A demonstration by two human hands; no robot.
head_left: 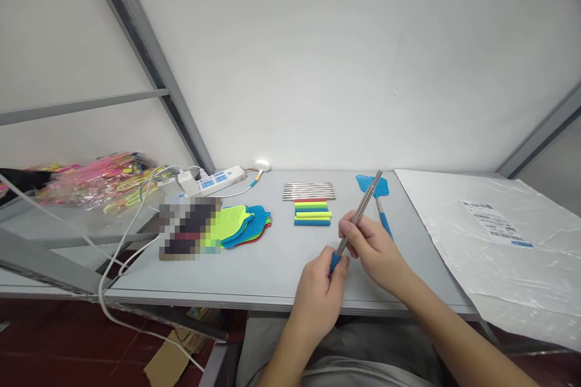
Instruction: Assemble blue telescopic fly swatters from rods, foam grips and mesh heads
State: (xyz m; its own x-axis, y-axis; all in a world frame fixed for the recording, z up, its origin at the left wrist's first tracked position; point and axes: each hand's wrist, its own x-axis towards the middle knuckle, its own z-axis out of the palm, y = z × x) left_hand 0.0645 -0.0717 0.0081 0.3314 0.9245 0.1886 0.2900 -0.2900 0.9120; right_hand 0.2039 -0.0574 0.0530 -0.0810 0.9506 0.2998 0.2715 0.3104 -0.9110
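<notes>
My left hand (318,290) is closed around a blue handle sleeve (334,262) near the table's front edge. Out of that sleeve a metal rod (367,195), which looks doubled, slants up to the right. My right hand (374,248) grips the rod just above my left, thumb and fingers pressed on it. Behind the rod's tip lies a blue fly swatter head (382,185) on a metal shaft with a blue handle (385,224). Left of my hands, several green and blue handle sleeves (313,215) sit below a row of thin metal rods (308,191).
Perforated green and blue swatter heads (254,227) are stacked at left, beside a blurred patch. A white power strip (221,180) with cables stands behind them. Plastic-wrapped colourful items (104,178) lie far left. A white plastic package (490,254) covers the right side, overhanging the front edge.
</notes>
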